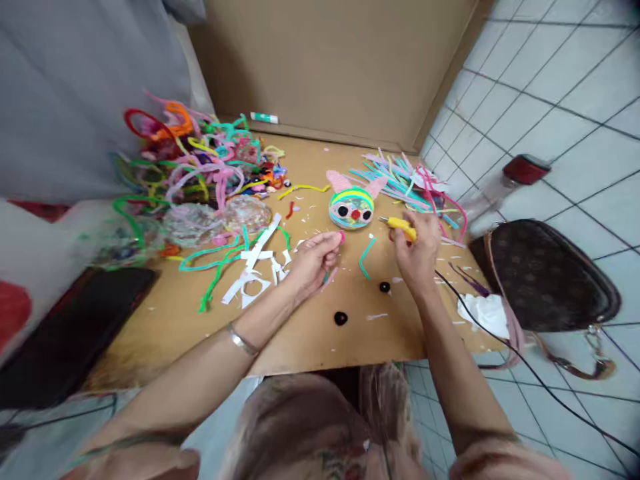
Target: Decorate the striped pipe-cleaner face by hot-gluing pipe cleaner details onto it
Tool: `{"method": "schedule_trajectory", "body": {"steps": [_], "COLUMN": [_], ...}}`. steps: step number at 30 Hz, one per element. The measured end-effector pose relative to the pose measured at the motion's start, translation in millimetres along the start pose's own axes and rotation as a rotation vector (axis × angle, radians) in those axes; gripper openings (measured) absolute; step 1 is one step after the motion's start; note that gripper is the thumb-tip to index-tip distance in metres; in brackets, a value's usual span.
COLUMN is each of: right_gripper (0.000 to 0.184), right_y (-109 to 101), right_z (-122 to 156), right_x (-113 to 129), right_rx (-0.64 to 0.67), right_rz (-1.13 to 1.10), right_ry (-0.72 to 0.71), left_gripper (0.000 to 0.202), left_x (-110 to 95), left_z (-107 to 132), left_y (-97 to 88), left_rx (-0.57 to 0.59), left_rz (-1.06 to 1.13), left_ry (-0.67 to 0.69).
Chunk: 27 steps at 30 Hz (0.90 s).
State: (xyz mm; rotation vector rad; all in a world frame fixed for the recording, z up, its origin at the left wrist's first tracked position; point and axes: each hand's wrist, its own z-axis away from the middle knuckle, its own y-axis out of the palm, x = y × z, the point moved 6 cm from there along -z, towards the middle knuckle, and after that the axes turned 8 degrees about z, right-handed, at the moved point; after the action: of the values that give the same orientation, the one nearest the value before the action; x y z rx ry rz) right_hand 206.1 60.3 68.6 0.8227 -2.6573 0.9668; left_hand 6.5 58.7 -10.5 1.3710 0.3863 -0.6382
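Left hand (pixel 314 261) fingers pinching pink piece (pixel 342 236), right hand (pixel 417 250) gripping yellow tool (pixel 401 227), no legible writing

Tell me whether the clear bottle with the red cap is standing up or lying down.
Lying down. The bottle rests on its side on the tiled floor beside the board, red cap pointing away from the board.

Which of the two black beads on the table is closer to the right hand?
The smaller black bead, just below the right hand near the wrist. The bigger black bead lies further toward the table's front edge, left of it.
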Motion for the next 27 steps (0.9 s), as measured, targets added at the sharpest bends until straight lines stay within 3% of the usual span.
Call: {"method": "schedule_trajectory", "body": {"steps": [4, 9, 16, 27], "right_gripper": [0.025, 0.033, 0.029, 0.034], "right_y": [35.8, 59.1, 56.0, 70.8], "right_z": [-0.4, 3.2, 13.8, 23.2], "right_x": [47.9, 54.3, 46.5, 38.0], "right_rx": [0.279, 0.408, 0.307, 0.369], "right_rz": [-0.206, -0.307, -0.147, -0.388], "right_ry": [-0.164, -0.22, -0.255, -0.121], "left_gripper": [0.045, 0.043, 0.032, 0.024], "left_x": [-1.9, -8.4, -10.3, -11.6], "left_z": [-2.1, -2.9, -0.6, -3.3], "left_y": [0.5, 2.2, 0.6, -5.2], "left_rx": [0.042, 0.061, 0.043, 0.005], "left_rz": [-0.023, -0.105, -0.258, -0.337], "left_ry": [0.023, 0.075, 0.105, 0.106]}}
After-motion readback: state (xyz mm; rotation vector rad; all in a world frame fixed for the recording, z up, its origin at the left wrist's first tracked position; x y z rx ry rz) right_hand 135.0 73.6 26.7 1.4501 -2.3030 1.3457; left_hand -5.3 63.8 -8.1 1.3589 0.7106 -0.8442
